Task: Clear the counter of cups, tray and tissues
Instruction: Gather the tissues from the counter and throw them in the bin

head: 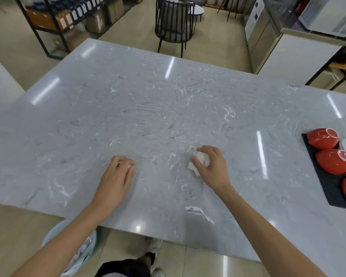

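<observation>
Left grip (119,172) curls on the grey marbled surface (148,100) around a barely visible white scrap; right grip (210,166) clamps a crumpled white tissue (198,162); upturned red cups (322,138) sit on a black ribbed tray (326,184) far right

White tissue (202,160) crumpled on counter (148,108); red cups (322,138) inverted on tray (326,182)
</observation>
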